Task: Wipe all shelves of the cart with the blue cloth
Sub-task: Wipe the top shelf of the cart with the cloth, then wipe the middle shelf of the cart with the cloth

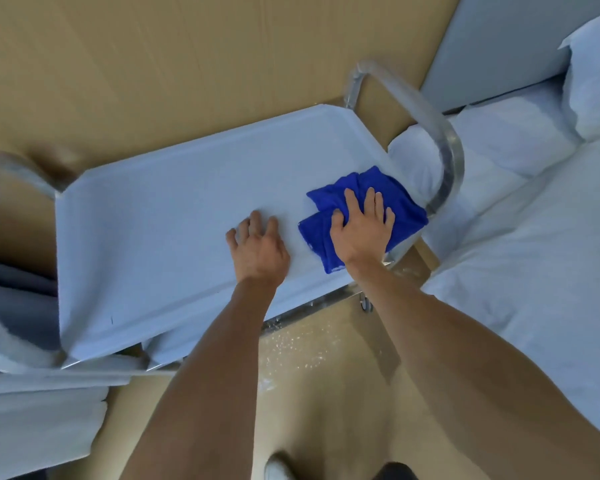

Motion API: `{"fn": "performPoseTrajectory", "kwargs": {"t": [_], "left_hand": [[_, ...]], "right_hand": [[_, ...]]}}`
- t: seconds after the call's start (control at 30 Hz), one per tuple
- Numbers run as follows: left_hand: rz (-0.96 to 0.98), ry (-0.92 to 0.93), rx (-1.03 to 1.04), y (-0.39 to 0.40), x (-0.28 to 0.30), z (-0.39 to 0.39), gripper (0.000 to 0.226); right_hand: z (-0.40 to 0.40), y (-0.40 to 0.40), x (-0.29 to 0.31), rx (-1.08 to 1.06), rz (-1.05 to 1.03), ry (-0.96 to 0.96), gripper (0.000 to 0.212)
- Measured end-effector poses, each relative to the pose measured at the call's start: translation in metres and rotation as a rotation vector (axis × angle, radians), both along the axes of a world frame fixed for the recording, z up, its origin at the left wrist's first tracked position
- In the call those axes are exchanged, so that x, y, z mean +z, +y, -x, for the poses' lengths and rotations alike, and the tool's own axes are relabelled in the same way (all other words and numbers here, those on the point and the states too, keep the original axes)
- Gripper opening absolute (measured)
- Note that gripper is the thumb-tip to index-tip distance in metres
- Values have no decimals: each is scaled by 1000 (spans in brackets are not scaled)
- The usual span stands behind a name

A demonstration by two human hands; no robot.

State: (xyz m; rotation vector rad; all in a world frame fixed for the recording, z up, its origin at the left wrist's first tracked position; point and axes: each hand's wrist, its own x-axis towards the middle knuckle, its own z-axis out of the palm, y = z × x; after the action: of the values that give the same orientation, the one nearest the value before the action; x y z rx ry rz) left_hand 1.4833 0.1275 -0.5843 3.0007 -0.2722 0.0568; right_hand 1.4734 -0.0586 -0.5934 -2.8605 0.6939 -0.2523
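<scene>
The cart's white top shelf (160,216) fills the middle of the head view, with metal handles at both ends. A crumpled blue cloth (400,202) lies on the shelf's right end. My right hand (361,226) presses flat on the cloth, fingers spread and straight. My left hand (257,247) rests on the bare shelf just left of the cloth, fingers loosely bent and holding nothing. A lower shelf edge (84,372) shows under the near left corner.
A bed with white sheets and pillows (534,202) stands close on the right, touching the cart's right handle (444,147). Folded white towels (39,427) lie at the lower left. Tan floor (309,375) shows under me; a wooden wall (153,64) is behind the cart.
</scene>
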Motion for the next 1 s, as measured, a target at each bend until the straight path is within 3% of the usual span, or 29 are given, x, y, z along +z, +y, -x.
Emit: {"fn": "performPoseTrajectory", "kwargs": {"t": [0.13,0.33,0.53,0.73,0.87,1.0], "left_hand": [[-44,-26,-3,2,5,-7,34],[15,-28,314,-2,2,-19,34],[89,-261,292,-14,-9,10,27],[69,-542,219,-14,-21,55,47],[93,-820,108,-2,-54,71,22],[70,-843,22,5,-85,82,8]], "right_hand": [[2,3,-8,-12,-14,-174,47],[-2,2,-20,-32,7,-417,39],[12,6,-38,-15,-75,-710,36],[69,33,-95,176,-219,-1029,31],[83,54,-121,127,-373,-1085,27],[88,63,-165,102,-506,-989,25]]}}
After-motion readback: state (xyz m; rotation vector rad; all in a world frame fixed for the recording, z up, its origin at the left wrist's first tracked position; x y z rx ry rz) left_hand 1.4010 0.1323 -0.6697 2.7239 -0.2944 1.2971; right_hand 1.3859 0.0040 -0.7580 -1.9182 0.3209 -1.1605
